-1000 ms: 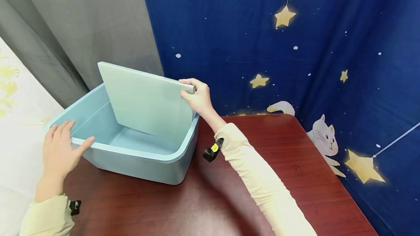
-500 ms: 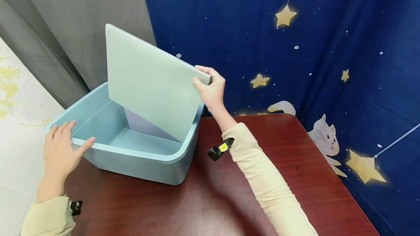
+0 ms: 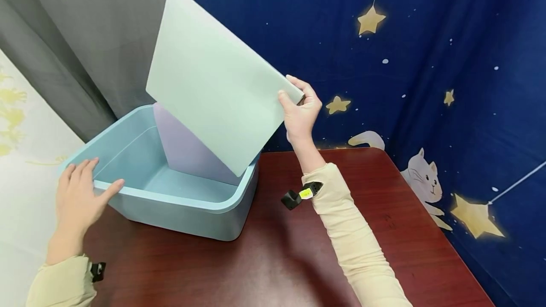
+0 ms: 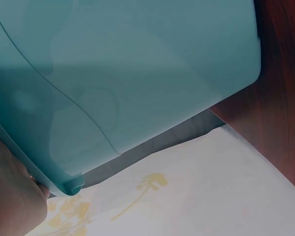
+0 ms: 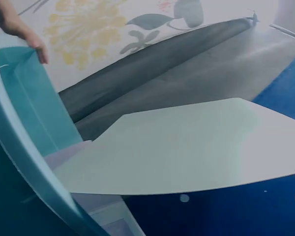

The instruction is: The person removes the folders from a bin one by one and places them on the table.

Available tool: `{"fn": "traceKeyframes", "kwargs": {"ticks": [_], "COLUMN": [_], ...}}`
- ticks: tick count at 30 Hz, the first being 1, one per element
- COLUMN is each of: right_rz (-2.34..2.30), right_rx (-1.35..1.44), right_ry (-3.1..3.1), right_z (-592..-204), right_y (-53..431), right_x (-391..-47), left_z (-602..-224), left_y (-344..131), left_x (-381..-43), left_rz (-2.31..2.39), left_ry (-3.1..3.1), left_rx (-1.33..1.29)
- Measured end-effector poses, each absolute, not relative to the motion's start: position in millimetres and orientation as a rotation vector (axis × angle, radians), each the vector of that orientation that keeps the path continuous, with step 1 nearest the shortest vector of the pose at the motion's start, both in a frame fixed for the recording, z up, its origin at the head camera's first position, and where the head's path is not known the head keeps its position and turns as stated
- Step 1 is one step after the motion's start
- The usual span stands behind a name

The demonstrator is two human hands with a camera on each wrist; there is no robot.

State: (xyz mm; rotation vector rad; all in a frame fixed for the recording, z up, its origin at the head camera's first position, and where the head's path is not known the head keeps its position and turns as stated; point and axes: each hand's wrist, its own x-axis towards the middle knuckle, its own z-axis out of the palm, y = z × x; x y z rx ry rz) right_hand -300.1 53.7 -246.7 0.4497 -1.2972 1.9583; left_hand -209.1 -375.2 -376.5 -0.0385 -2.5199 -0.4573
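A flat pale green folder-like panel (image 3: 217,79) is held tilted above the right part of a light blue plastic bin (image 3: 170,198). My right hand (image 3: 300,112) pinches its right corner, thumb on the near face and fingers behind. Its lowest corner overlaps the bin's right rim in the head view. Behind it, a lilac panel (image 3: 187,148) stands leaning inside the bin, partly hidden. My left hand (image 3: 81,193) rests on the bin's front left corner, fingers over the rim and thumb spread along the front edge. In the right wrist view the green panel (image 5: 177,152) stretches away from my fingers.
The bin stands on a dark red wooden table (image 3: 362,212) whose right edge slants toward the front. A grey curtain (image 3: 98,37) and a blue star-patterned curtain (image 3: 307,22) hang close behind. White patterned cloth (image 3: 30,122) lies to the left.
My right hand has raised the green panel up and to the right, tilting it more steeply. More of the lilac panel now shows. The left hand and bin have stayed put.
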Motion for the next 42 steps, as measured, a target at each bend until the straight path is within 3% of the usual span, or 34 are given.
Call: {"fn": "traceKeyframes", "kwargs": {"ticks": [22, 42], "right_rz": [1.979, 1.994], "right_rx": [0.307, 0.162], "right_ry": [-0.908, -0.801], "right_z": [-241, -270], "right_y": [115, 165], "right_x": [-280, -265], "left_z": [-374, -375], "left_y": [-376, -379], "left_x": [-210, -203], "left_rz": [-0.460, -0.440], "left_ry": [-2.520, -2.545], "left_rx": [-0.053, -0.033]}}
